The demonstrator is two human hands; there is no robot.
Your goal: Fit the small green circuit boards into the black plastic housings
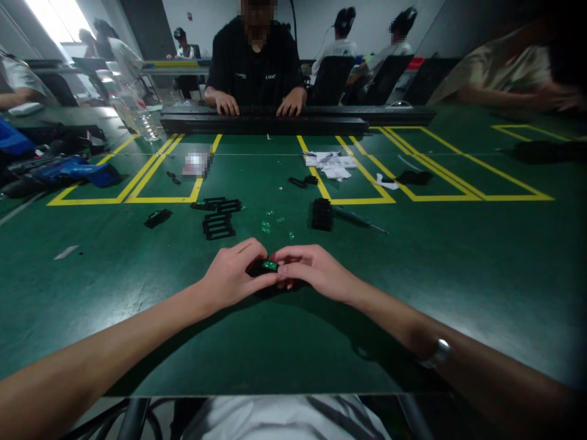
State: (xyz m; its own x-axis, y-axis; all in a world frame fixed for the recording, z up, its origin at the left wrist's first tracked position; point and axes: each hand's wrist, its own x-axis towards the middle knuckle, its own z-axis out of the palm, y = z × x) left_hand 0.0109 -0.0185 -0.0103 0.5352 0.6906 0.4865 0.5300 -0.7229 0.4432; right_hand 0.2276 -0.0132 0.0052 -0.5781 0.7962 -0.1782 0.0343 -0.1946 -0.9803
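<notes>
Left hand (236, 272) and right hand (316, 269) meet above the near part of the green tabletop (458, 263), fingers closed around a small green board (270, 265) held between them; its underside is hidden by the hands. Just beyond lie several loose green boards (266, 227), apart from one another. To their left, black slotted frames (219, 226) lie grouped; to their right stands a block of black parts (322, 215), with a screwdriver (362, 220) beside it, tip pointing right. Farther out, crumpled white paper (331, 164) lies across yellow marking lines (362, 201). At the far side, a co-worker (257, 67) rests both hands on long black bars (266, 125).
</notes>
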